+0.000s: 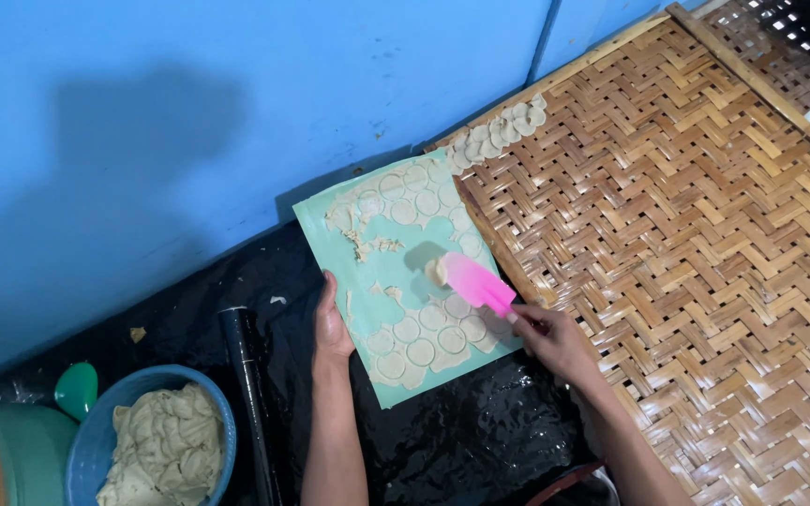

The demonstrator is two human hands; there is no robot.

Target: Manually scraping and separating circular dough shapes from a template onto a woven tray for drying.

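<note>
The right hand (555,339) has its fingers closed round the handle of a pink spatula (475,281), whose blade points up and away from them and carries one pale dough round (437,272) on its far tip, lifted just clear of the green mat (330,225). The left hand (331,323) lies flat on the mat's near-left edge, fingers together and pressing down, holding nothing. Just beyond the right fingers, toward the left hand, sits a cluster of cut dough circles (421,337) still on the mat; well past the blade tip, more circles (405,197) and ragged scraps (365,245) lie at the far end. To the outer side of the right fingers spreads the woven bamboo tray (686,234), with a row of rounds (499,131) already laid along its far corner. To do this well, I would judge the blade should stay nearly flat so the soft round does not fold or slide, and the left hand should keep the mat pinned while each piece is eased under from its edge, not stabbed. Near the left forearm lie a dark rolling pin (247,384) and a blue bowl (82,450) of dough on the black sheet (480,431).
</note>
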